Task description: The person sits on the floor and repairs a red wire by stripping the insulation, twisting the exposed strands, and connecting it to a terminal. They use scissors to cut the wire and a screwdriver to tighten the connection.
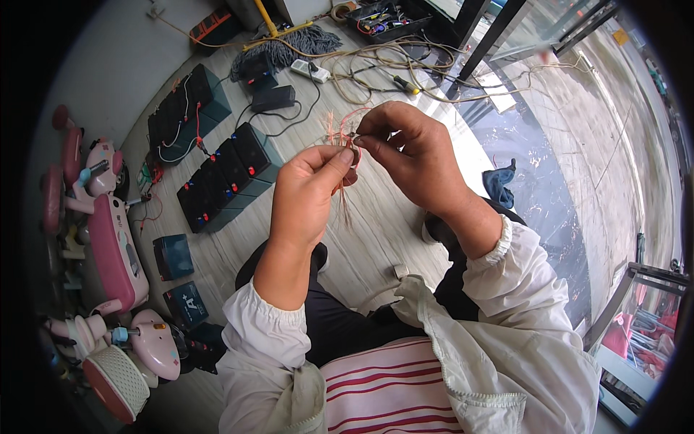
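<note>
My left hand (307,192) and my right hand (408,155) meet in front of me, both pinching a small bundle of thin pinkish-red wire strands (338,134). The strands fan out above the fingertips and hang down below my left thumb. A small dark part sits between the fingertips, mostly hidden. Both wrists wear cream sleeves with elastic cuffs.
On the wooden floor lie rows of dark batteries with red terminals (224,173), two loose battery boxes (173,257), a black charger (273,98), a mop (285,40), tangled cables (390,69) and a tool tray (383,18). A pink scooter (108,246) stands at left. A blue cloth (500,182) lies right.
</note>
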